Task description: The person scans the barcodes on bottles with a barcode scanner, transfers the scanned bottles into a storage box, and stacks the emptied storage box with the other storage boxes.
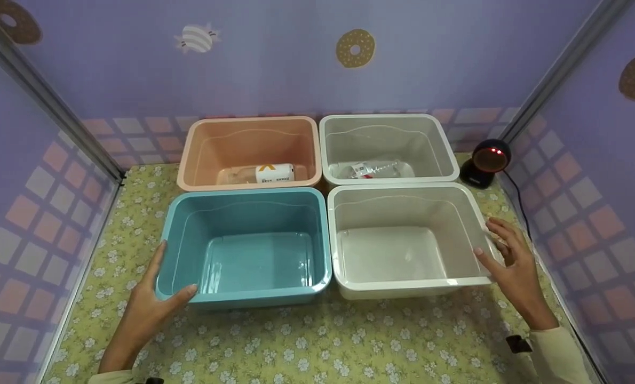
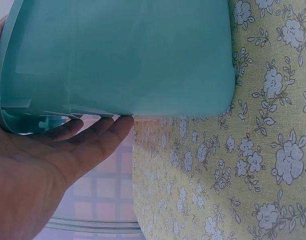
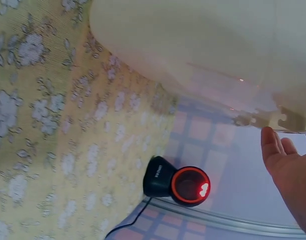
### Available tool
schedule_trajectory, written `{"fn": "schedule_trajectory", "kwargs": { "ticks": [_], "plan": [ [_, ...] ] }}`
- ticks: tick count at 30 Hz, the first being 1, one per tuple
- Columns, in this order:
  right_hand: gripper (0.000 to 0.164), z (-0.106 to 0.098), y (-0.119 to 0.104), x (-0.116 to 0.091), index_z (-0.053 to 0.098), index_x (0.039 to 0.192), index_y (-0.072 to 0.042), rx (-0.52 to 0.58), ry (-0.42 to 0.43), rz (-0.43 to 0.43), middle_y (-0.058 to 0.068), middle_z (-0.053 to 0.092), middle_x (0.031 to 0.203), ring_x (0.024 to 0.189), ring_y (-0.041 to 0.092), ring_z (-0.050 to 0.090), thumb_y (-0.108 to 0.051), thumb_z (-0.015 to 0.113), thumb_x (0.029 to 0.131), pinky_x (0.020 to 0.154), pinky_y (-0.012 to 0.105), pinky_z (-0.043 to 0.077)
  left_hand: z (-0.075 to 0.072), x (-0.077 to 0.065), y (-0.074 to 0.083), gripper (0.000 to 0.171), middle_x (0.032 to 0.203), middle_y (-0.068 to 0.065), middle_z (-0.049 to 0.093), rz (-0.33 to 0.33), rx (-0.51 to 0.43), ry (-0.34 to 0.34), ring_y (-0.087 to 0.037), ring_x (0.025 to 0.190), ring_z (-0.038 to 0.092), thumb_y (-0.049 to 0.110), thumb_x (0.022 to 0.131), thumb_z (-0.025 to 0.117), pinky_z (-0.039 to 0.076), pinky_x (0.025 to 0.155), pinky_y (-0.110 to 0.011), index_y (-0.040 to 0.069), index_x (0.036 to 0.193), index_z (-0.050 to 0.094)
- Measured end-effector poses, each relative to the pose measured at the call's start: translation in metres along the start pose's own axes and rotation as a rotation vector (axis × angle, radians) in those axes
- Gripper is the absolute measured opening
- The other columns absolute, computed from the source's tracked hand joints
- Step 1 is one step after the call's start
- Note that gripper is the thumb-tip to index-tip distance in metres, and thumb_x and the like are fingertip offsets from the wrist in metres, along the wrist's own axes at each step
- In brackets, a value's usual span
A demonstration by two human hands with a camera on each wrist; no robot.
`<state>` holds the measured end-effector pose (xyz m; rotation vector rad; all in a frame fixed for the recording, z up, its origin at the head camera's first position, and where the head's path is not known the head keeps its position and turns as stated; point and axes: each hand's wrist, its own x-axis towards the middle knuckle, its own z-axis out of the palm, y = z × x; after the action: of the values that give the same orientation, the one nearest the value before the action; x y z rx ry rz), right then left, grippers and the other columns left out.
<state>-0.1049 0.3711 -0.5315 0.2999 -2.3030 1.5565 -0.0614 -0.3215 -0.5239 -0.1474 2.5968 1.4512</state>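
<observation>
A teal plastic bin (image 1: 243, 300) stands front left and a cream bin (image 1: 403, 286) front right, side by side with nothing inside. My left hand (image 1: 149, 304) spans the teal bin's near left corner, thumb on the front rim. In the left wrist view its straight fingers (image 2: 100, 137) lie along the outer wall below the rim. At the cream bin's right rim is my right hand (image 1: 516, 272), thumb reaching over the edge and fingers spread outside. The right wrist view shows those fingertips (image 3: 269, 137) right at the rim's underside.
Behind stand a peach bin (image 1: 189, 160) holding a white-labelled bottle (image 1: 275, 173) and a grey-white bin (image 1: 445, 152) holding a clear bottle (image 1: 373, 169). A black scanner (image 1: 485, 162) with red lights and a cable stands right. Floral cloth (image 1: 317, 341) covers the table; patterned walls enclose it.
</observation>
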Motion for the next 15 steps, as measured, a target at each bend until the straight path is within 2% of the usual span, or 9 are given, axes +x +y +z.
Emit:
{"fn": "schedule_trajectory", "kwargs": {
  "ticks": [8,15],
  "plan": [
    [0.065,-0.002,0.008,-0.014,0.045,0.16,0.015,0.181,-0.031,-0.035,0.014,0.042,0.166,0.151,0.02,0.047,0.024,0.063,0.098,0.121,0.02,0.041,0.0,0.0,0.0,0.112,0.183,-0.024,-0.005,0.011,-0.001,-0.001,-0.067,0.16,0.008,0.042,0.103,0.078,0.021,0.116,-0.092,0.049,0.174,-0.009],
    [0.068,-0.001,0.01,-0.027,0.042,0.166,0.005,0.171,-0.028,0.063,0.008,0.038,0.172,0.158,0.011,0.038,0.018,0.062,0.103,0.119,0.015,0.039,-0.001,0.001,-0.001,0.112,0.183,-0.021,-0.006,0.008,-0.015,-0.008,-0.065,0.161,0.007,0.041,0.104,0.078,0.021,0.116,-0.092,0.049,0.174,-0.008]
  ]
}}
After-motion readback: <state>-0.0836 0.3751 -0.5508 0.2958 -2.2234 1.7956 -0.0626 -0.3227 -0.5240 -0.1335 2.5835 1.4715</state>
